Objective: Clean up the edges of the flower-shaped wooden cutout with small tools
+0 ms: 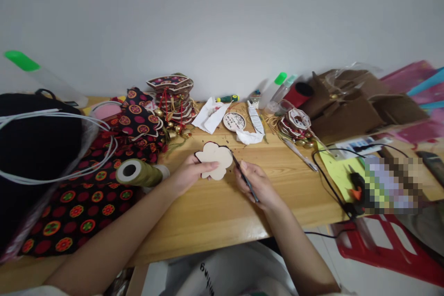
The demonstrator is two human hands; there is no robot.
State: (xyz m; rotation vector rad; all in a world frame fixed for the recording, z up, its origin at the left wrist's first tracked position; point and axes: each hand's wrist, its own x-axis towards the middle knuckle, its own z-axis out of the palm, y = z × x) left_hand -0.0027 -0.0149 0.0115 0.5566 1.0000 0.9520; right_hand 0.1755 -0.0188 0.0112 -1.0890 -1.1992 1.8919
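My left hand (pixel 189 173) grips a flower-shaped piece (pixel 213 157) by its left side, with the thumb across its pale, flat face. A dark edge shows along its top and left rim. In my right hand (pixel 258 182) is a slim dark pen-like tool (pixel 247 179); its exact kind is unclear. The tool's tip meets or comes very close to the right edge of the flower-shaped piece. Both hands are above the wooden table (pixel 201 222). Small dark bits lie on the wood around the piece.
Black patterned fabric (pixel 76 212) and a spool of olive thread (pixel 140 173) lie left. Behind are stacked fabric ornaments (pixel 173 95), white paper (pixel 210 115) and a round tag (pixel 234 121). To the right are a cardboard box (pixel 350 115), a glue gun (pixel 357 189) and black cable (pixel 328 180).
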